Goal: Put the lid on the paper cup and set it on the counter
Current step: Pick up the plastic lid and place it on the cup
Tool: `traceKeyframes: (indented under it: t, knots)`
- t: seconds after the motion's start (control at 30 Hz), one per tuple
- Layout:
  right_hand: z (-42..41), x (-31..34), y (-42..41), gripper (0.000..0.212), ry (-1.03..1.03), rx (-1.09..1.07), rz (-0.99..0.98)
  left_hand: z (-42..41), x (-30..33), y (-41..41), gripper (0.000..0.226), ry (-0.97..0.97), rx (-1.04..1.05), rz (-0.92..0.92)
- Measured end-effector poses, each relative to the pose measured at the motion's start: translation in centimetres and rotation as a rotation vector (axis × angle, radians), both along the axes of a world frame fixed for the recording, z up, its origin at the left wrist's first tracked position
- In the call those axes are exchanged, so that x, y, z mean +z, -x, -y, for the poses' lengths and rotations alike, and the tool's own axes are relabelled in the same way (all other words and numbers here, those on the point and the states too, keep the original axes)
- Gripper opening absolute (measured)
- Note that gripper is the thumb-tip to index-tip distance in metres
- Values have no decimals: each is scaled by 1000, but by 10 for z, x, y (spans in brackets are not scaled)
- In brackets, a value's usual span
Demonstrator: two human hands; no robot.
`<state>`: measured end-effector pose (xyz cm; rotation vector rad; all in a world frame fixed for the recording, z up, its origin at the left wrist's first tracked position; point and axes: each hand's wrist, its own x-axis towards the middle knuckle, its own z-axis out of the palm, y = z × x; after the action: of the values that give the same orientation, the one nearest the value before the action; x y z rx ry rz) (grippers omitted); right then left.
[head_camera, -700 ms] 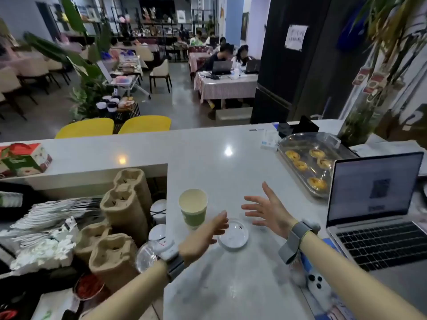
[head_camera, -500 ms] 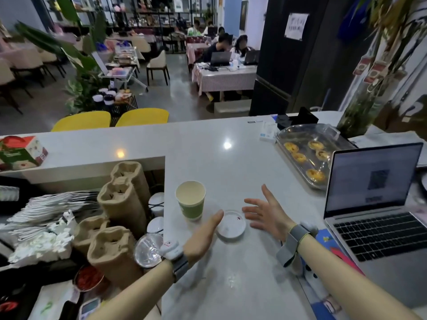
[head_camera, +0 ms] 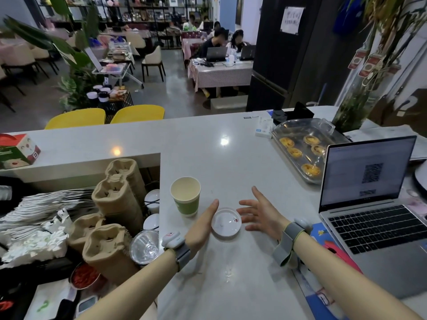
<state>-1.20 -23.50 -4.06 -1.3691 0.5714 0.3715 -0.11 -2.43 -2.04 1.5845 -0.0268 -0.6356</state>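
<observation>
Left hand [head_camera: 201, 227] covers the lid's [head_camera: 227, 224] left rim so contact can't be told, both forearms run off bottom edge, laptop [head_camera: 372, 204] cut at right edge, its screen text too small to read, cup [head_camera: 186, 196] logo partly hidden

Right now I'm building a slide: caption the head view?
Both open hands, left hand and right hand, flank the white lid beside the uncovered paper cup.
</observation>
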Motion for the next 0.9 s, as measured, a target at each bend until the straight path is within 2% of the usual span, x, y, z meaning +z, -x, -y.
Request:
traceKeyframes:
  t: [0.1,0.2,0.3,0.4,0.53,0.6,0.7,0.8,0.9]
  knots:
    - [-1,-1,-2,79,-25,-4,-22,3,2,2,72,7,-17,1]
    - [-2,1,-4,77,-32,-22,-35,6,3,1,57,14,-54,26]
    - [0,7,-7,71,-11,-59,5,10,7,-3,70,-111,-108,125]
    - [5,20,-17,64,7,-133,98,15,18,-9,84,-222,-162,281]
    - [7,49,-34,50,40,-201,225,25,45,-25,82,-276,-185,562]
    - [4,67,-42,36,35,-221,289,26,55,-40,86,-299,-145,682]
    - [-4,88,-53,18,44,-241,363,23,66,-62,71,-265,-18,796]
    - [-14,101,-65,20,70,-209,366,10,77,-80,51,-203,130,863]
    - [-31,109,-76,20,52,-148,353,-7,78,-94,39,-167,180,888]
